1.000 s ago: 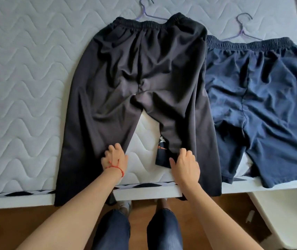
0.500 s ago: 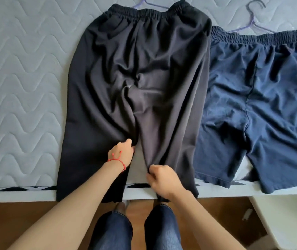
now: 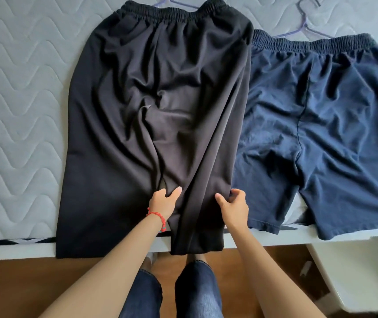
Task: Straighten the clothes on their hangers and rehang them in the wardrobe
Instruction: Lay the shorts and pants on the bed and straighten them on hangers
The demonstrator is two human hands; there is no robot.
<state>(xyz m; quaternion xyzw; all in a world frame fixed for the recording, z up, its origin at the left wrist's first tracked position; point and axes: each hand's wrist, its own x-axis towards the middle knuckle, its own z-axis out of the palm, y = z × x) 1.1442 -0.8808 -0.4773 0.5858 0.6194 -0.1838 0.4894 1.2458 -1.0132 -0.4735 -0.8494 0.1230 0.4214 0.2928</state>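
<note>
Black trousers (image 3: pixel 123 115) lie flat on a grey quilted mattress (image 3: pixel 18 99), waistband at the far side, with a purple hanger (image 3: pixel 172 2) poking out of it. Their legs hang over the near edge. My left hand (image 3: pixel 163 201), with a red bracelet, pinches the inner edge of the right leg. My right hand (image 3: pixel 235 205) grips that leg's outer edge. Navy shorts (image 3: pixel 332 125) lie to the right, touching the trousers, on a second purple hanger (image 3: pixel 303 21).
The mattress rests on a white bed frame (image 3: pixel 15 250) above a brown wooden floor (image 3: pixel 22 288). A white piece of furniture (image 3: pixel 362 278) stands at the lower right. My legs in jeans (image 3: pixel 194 294) are directly below the bed edge.
The right trouser leg has been drawn left against the other leg, closing the gap. My right hand shifted from the leg's inner edge to its outer edge; the left hand now pinches the cloth.
</note>
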